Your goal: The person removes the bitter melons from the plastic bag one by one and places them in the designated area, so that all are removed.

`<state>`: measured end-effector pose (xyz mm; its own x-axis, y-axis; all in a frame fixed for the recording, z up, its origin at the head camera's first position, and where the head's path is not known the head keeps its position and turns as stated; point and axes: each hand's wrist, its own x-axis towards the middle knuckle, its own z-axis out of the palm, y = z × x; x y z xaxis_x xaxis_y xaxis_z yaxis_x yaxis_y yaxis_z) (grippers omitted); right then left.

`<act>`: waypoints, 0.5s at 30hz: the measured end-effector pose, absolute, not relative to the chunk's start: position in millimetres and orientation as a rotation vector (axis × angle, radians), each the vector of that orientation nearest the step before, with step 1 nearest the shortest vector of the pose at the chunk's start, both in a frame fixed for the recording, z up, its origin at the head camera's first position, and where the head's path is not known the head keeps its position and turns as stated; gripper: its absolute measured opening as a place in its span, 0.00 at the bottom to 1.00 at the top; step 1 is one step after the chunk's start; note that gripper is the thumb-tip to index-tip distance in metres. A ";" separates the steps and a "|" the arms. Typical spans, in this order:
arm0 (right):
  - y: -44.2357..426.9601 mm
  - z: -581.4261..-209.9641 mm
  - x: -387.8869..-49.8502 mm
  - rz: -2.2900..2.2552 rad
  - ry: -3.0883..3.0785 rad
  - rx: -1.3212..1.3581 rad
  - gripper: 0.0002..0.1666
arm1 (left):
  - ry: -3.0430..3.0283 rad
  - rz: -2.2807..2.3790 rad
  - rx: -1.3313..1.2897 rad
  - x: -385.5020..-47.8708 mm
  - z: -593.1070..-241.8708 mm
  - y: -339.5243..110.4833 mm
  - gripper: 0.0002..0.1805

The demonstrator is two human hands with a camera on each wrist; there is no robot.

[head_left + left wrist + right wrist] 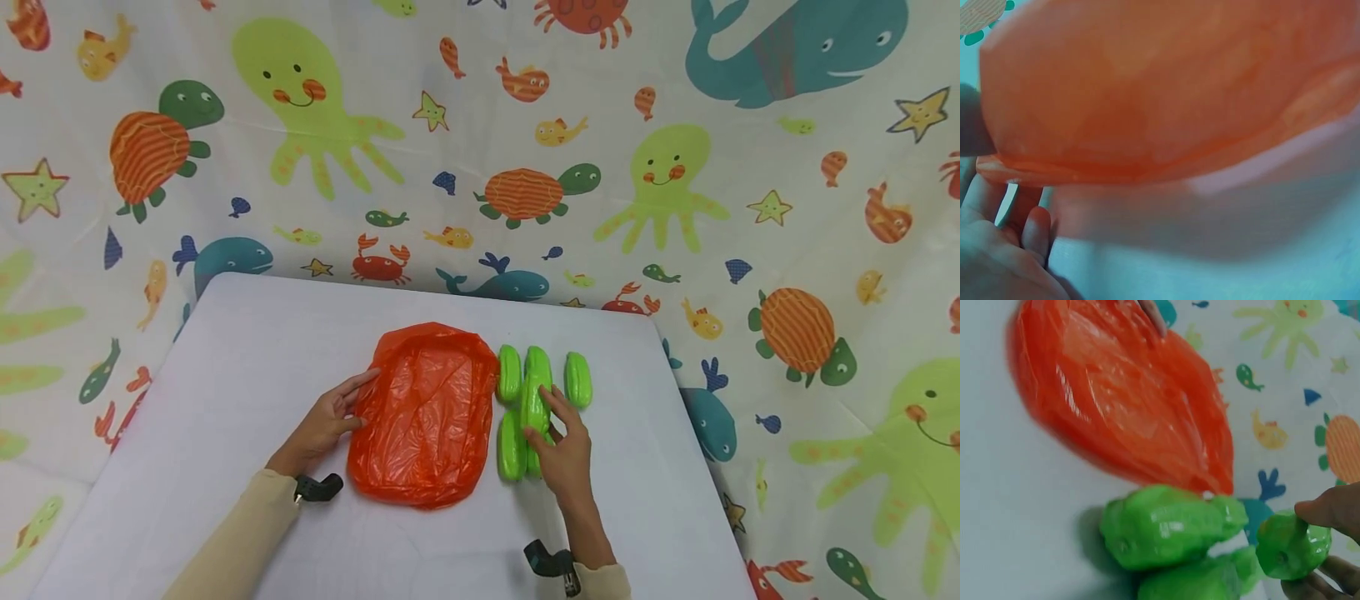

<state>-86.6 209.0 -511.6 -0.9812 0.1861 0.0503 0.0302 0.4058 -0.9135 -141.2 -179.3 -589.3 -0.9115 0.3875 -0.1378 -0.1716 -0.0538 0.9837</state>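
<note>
A red plastic bag [423,417], roughly rectangular with a raised, rounded edge, lies on the white table. My left hand [322,429] holds its left edge; in the left wrist view the thumb is above the red plastic [1135,100] and the fingers below. My right hand [566,458] pinches a glossy green cucumber-like vegetable [534,404] between thumb and fingers, right of the bag. In the right wrist view this held vegetable [1291,556] appears end-on, apart from the other green ones [1160,528]. Its exact kind cannot be told.
Similar green pieces lie beside the bag: one at upper left [509,375], one at lower left [512,450], one partly hidden by the right hand [533,463], and one farther right [578,379]. A sea-animal printed curtain [465,133] hangs behind the table [285,333].
</note>
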 end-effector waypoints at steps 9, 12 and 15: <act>253.7 -512.7 -71.5 1.536 -2.534 -0.315 0.45 | 1.857 2.020 0.210 -142.7 -590.2 -180.4 0.46; 265.4 -514.3 -68.5 1.509 -2.547 -0.324 0.45 | 1.843 2.022 0.206 -143.0 -590.2 -180.1 0.46; 276.5 -517.0 -66.4 1.485 -2.572 -0.350 0.45 | 1.826 2.031 0.208 -143.3 -591.0 -180.2 0.46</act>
